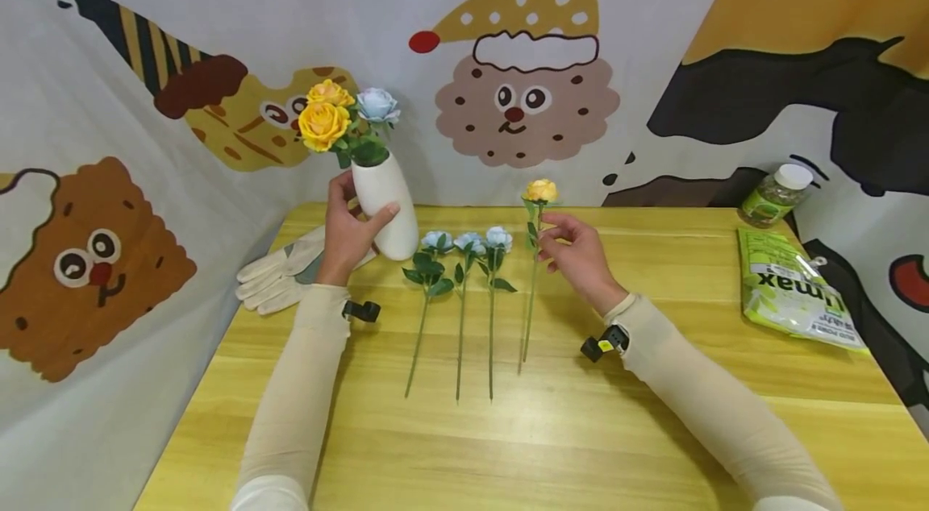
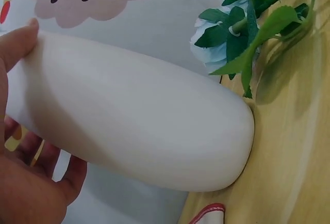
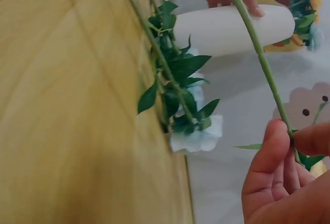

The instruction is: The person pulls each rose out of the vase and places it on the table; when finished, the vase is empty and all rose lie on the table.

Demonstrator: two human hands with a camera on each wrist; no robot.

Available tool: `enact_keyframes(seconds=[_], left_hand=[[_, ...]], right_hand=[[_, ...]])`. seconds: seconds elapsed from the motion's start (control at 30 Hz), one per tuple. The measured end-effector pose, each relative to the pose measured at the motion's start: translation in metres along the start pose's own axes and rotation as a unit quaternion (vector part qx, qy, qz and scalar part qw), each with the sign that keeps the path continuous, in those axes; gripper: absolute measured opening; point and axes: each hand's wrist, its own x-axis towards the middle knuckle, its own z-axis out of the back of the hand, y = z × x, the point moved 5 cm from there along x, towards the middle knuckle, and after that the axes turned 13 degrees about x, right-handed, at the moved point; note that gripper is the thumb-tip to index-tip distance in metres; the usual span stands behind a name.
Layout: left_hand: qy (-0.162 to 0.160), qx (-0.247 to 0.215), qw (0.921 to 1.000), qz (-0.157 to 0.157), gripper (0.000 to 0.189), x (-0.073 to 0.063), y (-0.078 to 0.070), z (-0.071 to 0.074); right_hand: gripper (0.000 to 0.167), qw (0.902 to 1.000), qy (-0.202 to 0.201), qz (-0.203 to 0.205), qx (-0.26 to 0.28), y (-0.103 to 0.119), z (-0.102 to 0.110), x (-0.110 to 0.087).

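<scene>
"Start at the far left?"

"A pale glove [image 1: 279,277], just outside the left hand [image 1: 348,233]. That hand's fingers curl round a white vase [image 1: 395,197], thumb across its front, probably to steady a top-heavy load: two yellow roses [image 1: 323,126] and one blue rose [image 1: 377,105] in its mouth. Whether its base sits flat on the tabletop [image 1: 406,454], I can't quite tell."

"Between the hands?"

"Three pale-blue flowers [image 1: 469,243], right of the left fingers, laid side by side, perhaps so their leaves don't tangle."

"And the right hand [image 1: 576,257]?"

"Its fingers pinch a single yellow rose [image 1: 540,190] by the stem, below the bloom, likely to spare the petals."

"Beyond those fingers?"

"Well to their right, a lidded jar [image 1: 772,201] behind a green bag [image 1: 791,285], seemingly set aside."
</scene>
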Motion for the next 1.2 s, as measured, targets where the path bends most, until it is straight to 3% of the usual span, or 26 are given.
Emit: enact_keyframes(seconds=[0.3,0.6,0.87,1.2], left_hand=[[0.013,0.007,0.9999,0.003,0.083,0.000,0.004,-0.001],[0.016,0.013,0.9997,0.012,0.084,0.001,0.003,-0.003],[0.018,0.010,0.9996,0.021,0.086,0.000,0.005,-0.003],[0.020,0.014,0.9997,0.000,0.085,0.000,0.003,-0.002]], right_hand=[[0.040,0.9977,0.015,-0.060,-0.027,-0.018,0.002,-0.002],[0.047,0.9865,0.076,-0.135,-0.052,-0.047,0.003,-0.008],[0.051,0.9793,0.104,-0.166,-0.049,-0.062,0.002,-0.010],[0.047,0.9754,0.105,-0.187,-0.051,-0.059,0.004,-0.007]])
